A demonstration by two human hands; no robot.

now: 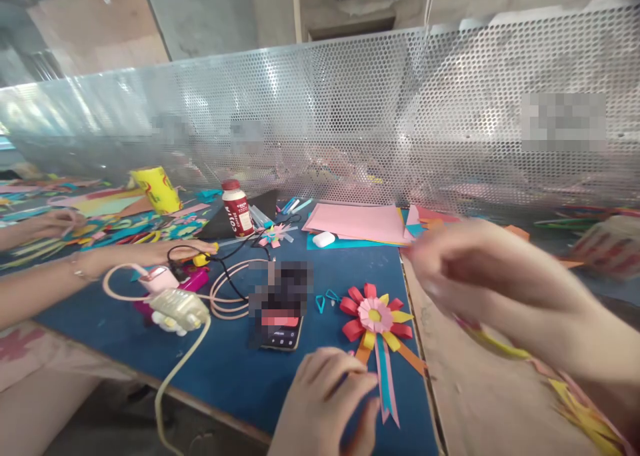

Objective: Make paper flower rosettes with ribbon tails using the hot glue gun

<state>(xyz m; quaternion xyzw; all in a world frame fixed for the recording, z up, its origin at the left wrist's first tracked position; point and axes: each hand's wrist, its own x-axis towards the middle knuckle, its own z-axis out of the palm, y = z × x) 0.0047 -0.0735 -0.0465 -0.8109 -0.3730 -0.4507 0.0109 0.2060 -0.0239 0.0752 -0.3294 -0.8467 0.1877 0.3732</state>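
Observation:
A paper flower (pixel 375 316) with red and yellow loops, a pink centre and hanging pink, blue and orange tails lies on the blue table. My left hand (pixel 333 399) is just below and left of it, fingers loosely bent, thumb apart, with nothing visible in them. Over the table seam to the flower's right, my right hand (pixel 480 289) is raised and blurred. Its thumb and fingertips come together in a pinch; what they hold, if anything, I cannot make out. Two small blue paper loops (pixel 325 301) lie left of the flower.
A phone (pixel 283 333), a power strip with plugs (pixel 180 309) and loose cables occupy the left. Another person's hand (pixel 185 251) rests by them. Behind stand a red-capped bottle (pixel 237 209), pink paper sheets (pixel 357 223), a white case (pixel 324 240) and a perforated metal screen (pixel 320 123).

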